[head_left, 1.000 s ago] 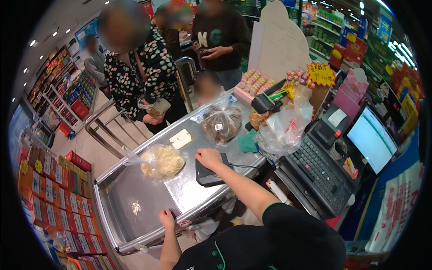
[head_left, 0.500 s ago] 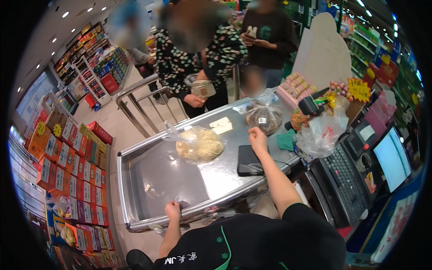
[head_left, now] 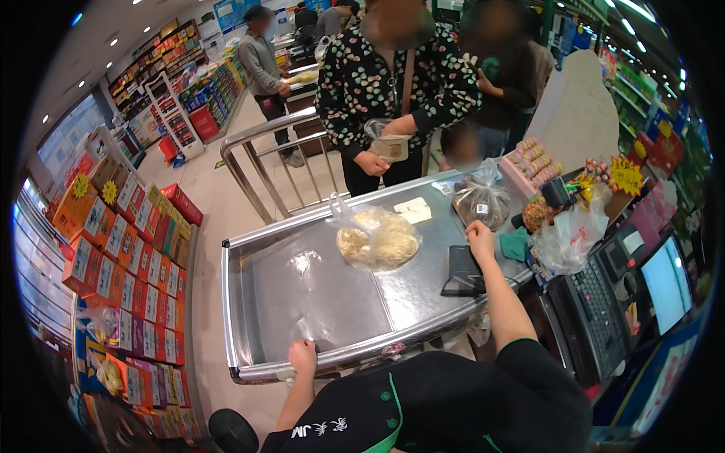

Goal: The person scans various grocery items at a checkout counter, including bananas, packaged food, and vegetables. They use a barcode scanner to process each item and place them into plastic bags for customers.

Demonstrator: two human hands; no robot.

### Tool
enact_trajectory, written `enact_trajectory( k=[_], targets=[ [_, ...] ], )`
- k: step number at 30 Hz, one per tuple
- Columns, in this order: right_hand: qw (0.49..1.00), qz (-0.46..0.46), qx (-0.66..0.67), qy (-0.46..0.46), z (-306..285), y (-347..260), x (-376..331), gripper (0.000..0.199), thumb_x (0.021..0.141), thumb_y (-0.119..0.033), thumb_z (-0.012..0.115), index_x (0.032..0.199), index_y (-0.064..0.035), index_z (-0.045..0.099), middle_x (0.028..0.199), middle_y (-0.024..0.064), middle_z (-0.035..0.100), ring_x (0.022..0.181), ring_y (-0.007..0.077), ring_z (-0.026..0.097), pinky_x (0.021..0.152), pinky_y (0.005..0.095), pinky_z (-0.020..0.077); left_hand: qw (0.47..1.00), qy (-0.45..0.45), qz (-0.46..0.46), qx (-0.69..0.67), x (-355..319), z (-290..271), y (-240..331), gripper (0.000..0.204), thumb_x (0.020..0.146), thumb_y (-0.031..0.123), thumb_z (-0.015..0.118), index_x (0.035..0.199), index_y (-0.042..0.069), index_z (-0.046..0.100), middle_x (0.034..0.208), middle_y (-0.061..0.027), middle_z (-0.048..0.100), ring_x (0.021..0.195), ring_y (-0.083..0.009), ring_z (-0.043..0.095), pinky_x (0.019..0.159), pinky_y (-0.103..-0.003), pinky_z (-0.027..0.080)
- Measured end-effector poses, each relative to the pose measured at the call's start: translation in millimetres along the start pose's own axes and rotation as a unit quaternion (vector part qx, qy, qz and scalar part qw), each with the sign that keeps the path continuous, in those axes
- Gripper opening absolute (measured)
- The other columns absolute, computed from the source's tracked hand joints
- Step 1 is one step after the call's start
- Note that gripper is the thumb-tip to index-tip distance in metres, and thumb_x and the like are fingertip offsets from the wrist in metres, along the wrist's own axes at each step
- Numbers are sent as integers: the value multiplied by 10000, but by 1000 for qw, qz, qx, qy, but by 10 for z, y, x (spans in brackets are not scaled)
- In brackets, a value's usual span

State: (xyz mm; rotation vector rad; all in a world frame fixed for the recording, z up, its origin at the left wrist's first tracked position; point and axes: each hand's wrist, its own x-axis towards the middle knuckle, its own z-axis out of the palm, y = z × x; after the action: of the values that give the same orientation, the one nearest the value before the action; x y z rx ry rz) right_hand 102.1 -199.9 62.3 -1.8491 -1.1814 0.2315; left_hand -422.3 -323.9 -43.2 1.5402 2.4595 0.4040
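My left hand [head_left: 303, 355] is curled closed on the near metal rim of the checkout counter [head_left: 302, 283]; nothing shows in it. My right hand [head_left: 480, 240] is also closed, a loose fist with no visible object. It rests just in front of a tied clear bag of brown food [head_left: 483, 202], beside a black flat device [head_left: 463, 272]; whether it touches the bag I cannot tell. Left of it, a clear plastic bag of pale yellow noodle-like food [head_left: 377, 238] lies mid-counter. Behind that bag is a small off-white slip [head_left: 412, 211].
Across the counter a person in a floral jacket [head_left: 362, 83] holds a packet [head_left: 390, 147]. A metal railing [head_left: 264, 143] stands beyond the counter's far left. Keyboard [head_left: 596, 309], screen [head_left: 664, 283] and green cloth [head_left: 515, 244] are on my right; stacked orange boxes [head_left: 113, 249] on my left.
The whole view has shifted, so counter and goods appear farther right. The person across looks more upright, still holding the packet. Both my hands keep their places on the counter.
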Motion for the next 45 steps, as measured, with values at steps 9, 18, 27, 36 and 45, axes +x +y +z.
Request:
enact_trajectory(
  k=[9, 18, 27, 36, 45],
  targets=[
    [991, 30, -119, -51, 77, -44, -29, 219, 841, -248, 497, 858, -94, 652, 893, 193, 645, 885, 396, 604, 762, 497, 467, 998, -50, 18, 16, 11, -90, 29, 242, 845, 214, 519, 852, 29, 674, 890, -192, 657, 834, -393, 625, 725, -479, 496],
    [974, 61, -203, -83, -2, -243, -73, 220, 831, -213, 490, 894, -126, 683, 942, 170, 665, 911, 372, 619, 792, 470, 487, 990, -115, 10, 79, 45, -92, 97, 264, 865, 203, 477, 919, 35, 673, 932, -234, 650, 883, -419, 621, 752, -489, 496],
    [972, 73, -203, -91, -49, -220, -72, 233, 836, -215, 480, 902, -127, 686, 941, 178, 665, 898, 384, 623, 800, 469, 488, 999, -49, 18, 10, 6, -98, 138, 227, 865, 190, 472, 951, 43, 622, 879, -222, 655, 841, -424, 615, 722, -497, 477],
    [968, 50, -226, -95, 41, -187, -44, 246, 845, -213, 465, 901, -136, 692, 919, 163, 674, 885, 369, 637, 779, 469, 506, 998, 8, 42, -54, -43, -89, 42, 157, 846, 103, 525, 993, 68, 569, 865, -184, 662, 806, -386, 621, 698, -464, 475],
    [976, 38, -195, -83, -34, -165, -71, 240, 851, -188, 470, 887, -116, 697, 893, 177, 673, 864, 366, 648, 767, 476, 504, 999, 16, 29, -32, 29, -26, 54, 97, 847, 110, 529, 921, 83, 585, 785, -199, 651, 762, -398, 625, 670, -475, 477]
  ],
)
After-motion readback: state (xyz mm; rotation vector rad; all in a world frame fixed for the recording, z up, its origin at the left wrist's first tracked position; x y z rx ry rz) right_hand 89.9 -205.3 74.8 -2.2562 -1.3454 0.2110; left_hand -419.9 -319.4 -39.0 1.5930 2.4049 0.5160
